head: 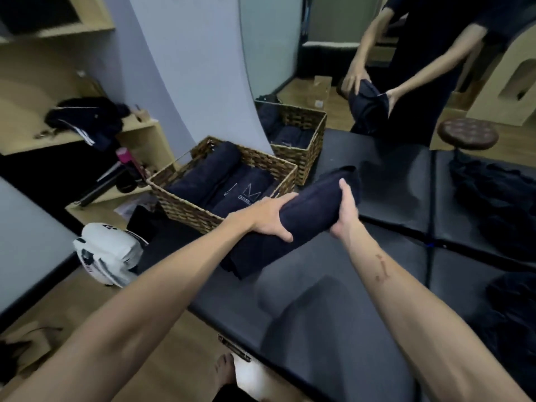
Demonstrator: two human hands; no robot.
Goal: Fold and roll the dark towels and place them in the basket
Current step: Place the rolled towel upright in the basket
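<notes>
Both bare forearms reach forward over the black padded table (333, 300). The left hand (268, 217) lies palm down across the rolled dark towel (293, 219), fingers curled over its top and thumb wrapped round the near side, gripping it near the middle. The right hand (346, 210) clasps the same roll further along toward its far end, fingers up over the cloth. The roll runs slanting between them, its near end low by the table's left edge, its far end raised (whether the near end rests on the table cannot be told). Just beyond the left hand stands the woven basket (185, 208), on the table's far-left corner, with several rolled dark towels (220, 172) lying side by side inside, one showing pale lettering. Left of the table, a white bag (107, 253) sits on the wooden floor. A mirror (406, 39) behind the table doubles the basket and the person. On the right, loose dark towels (499, 198) lie heaped on the table.
</notes>
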